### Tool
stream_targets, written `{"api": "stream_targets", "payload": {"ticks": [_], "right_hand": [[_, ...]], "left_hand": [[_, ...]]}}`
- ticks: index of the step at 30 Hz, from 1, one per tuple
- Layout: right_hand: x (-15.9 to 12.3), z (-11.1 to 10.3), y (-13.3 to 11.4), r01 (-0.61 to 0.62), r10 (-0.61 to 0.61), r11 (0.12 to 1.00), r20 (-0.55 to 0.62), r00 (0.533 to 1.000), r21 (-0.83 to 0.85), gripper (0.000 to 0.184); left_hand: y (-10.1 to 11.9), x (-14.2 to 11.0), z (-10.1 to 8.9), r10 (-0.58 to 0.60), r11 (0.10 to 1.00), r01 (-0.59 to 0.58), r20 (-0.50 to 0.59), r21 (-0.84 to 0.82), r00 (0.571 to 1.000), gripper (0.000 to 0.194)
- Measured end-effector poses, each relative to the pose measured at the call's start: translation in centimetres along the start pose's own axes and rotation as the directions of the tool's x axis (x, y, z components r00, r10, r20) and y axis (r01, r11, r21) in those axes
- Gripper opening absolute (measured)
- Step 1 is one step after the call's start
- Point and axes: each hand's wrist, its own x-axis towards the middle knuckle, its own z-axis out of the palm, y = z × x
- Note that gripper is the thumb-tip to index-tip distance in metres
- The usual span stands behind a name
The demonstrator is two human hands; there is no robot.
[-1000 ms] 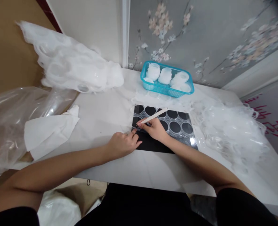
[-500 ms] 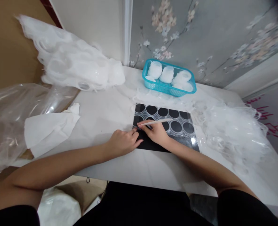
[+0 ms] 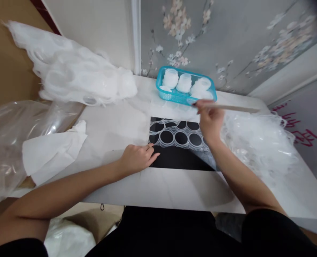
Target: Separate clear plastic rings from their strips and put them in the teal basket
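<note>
My right hand (image 3: 211, 119) is raised by the front right corner of a blue plastic basket (image 3: 171, 96). Its fingers are closed around a slim pale stick-like tool (image 3: 236, 108), blurred by motion. A small clear piece may be at the fingertips, but the blur hides it. On the black mat (image 3: 174, 159) lies a clear plastic sheet (image 3: 174, 144) with rows of round openings and rings. My left hand (image 3: 138, 159), fingers bent and closed, holds the sheet's left edge against the mat. Several stacks of translucent white discs (image 3: 185, 83) stand inside the basket.
A large pile of white cut-out sheets (image 3: 80, 76) stands at the back left. Clear plastic wrap (image 3: 8, 132) and white paper (image 3: 53, 151) lie at the left. A heap of clear plastic scraps (image 3: 260, 142) covers the right side of the white table (image 3: 158, 185).
My right hand has moved from the mat's left side up and right to the basket with the tool. Strips at the sheet's upper left now look loose. My left hand stays by the sheet.
</note>
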Motion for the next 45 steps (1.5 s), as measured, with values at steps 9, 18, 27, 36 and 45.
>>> {"api": "stream_targets", "payload": {"ticks": [9,18,27,36,45], "right_hand": [[-8.8,0.4,-1.7,-0.29,0.201,0.955,0.587,0.784,0.06,0.022],[-8.3,0.3,-1.7,-0.295,0.196,0.953,0.594,0.78,0.073,0.019],[-9.4,0.2,-1.5,0.268,-0.117,0.956,0.691,0.713,-0.115,0.026],[-0.7,-1.1,1.6,-0.059,0.05,0.987,-0.063,0.997,-0.15,0.035],[-5.9,-4.4,0.9,-0.276,0.242,0.955,0.257,0.936,0.108,0.021]], "left_hand": [[1.3,1.3,0.7,0.216,0.976,-0.216,0.061,-0.006,0.974,0.044],[1.4,1.4,1.1,0.177,0.983,-0.167,0.141,-0.079,0.974,0.045],[1.5,2.0,1.0,-0.017,0.963,0.088,0.268,-0.254,0.963,0.052],[1.2,2.6,0.2,-0.056,0.935,0.169,0.34,-0.312,0.939,0.048],[1.4,3.1,0.0,-0.089,0.971,0.163,0.363,-0.178,0.928,0.043]]}}
